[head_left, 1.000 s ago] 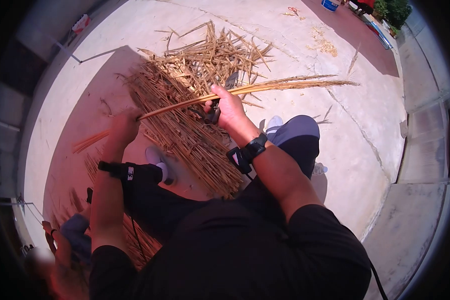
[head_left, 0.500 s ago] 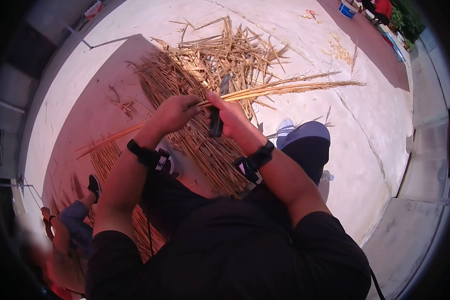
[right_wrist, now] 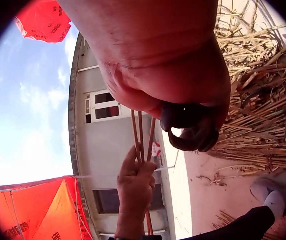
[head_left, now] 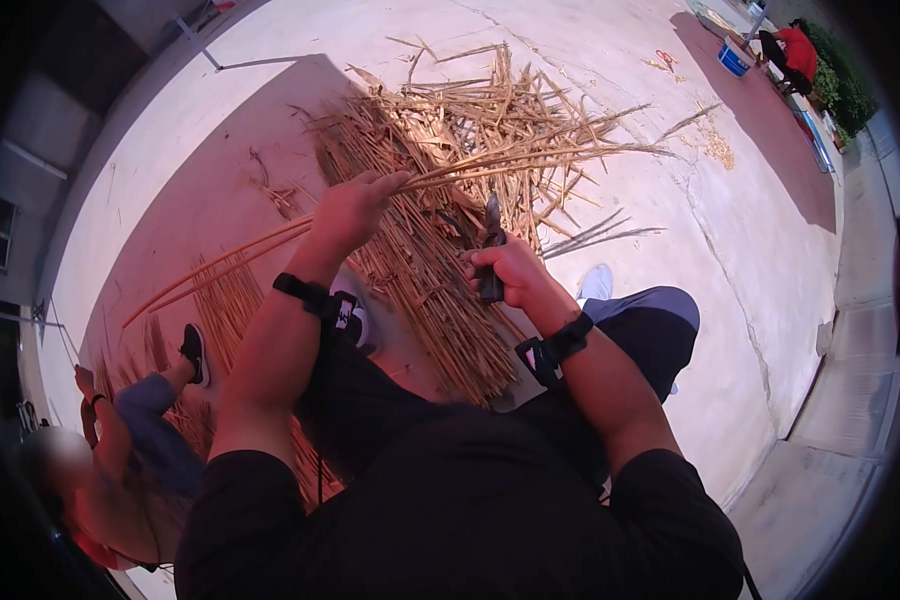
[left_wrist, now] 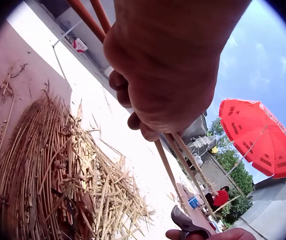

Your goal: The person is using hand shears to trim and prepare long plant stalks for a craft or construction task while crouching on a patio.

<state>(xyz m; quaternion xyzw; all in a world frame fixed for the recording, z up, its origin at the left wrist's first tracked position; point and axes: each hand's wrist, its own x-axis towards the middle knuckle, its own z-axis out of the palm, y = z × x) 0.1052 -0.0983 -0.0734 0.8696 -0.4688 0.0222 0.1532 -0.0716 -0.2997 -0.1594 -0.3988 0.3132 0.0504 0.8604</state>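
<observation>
My left hand [head_left: 355, 215] grips a few long, thin dry stalks [head_left: 232, 262], their feathery tips reaching right across the heap. In the left wrist view, the hand [left_wrist: 165, 80] has its fingers curled round the stalks [left_wrist: 168, 167]. Apart from them, my right hand [head_left: 518, 272] holds pruning shears [head_left: 492, 225], dark blade pointing up. The right wrist view shows the shears' dark handles [right_wrist: 187, 135] in the right hand [right_wrist: 168, 75], with the left hand [right_wrist: 134, 187] and stalks beyond.
Between my feet lies a large bundle of stalks [head_left: 420, 290], with a heap of broken straw [head_left: 500, 110] past it. Another person [head_left: 120, 460] sits at lower left beside more stalks [head_left: 232, 310]. A blue bucket [head_left: 736, 58] and a person in red [head_left: 796, 52] are at far right.
My left hand slid along the stalks to meet my right hand. The right hand then let go of the stalks and moved lower right, keeping the pruning shears.
</observation>
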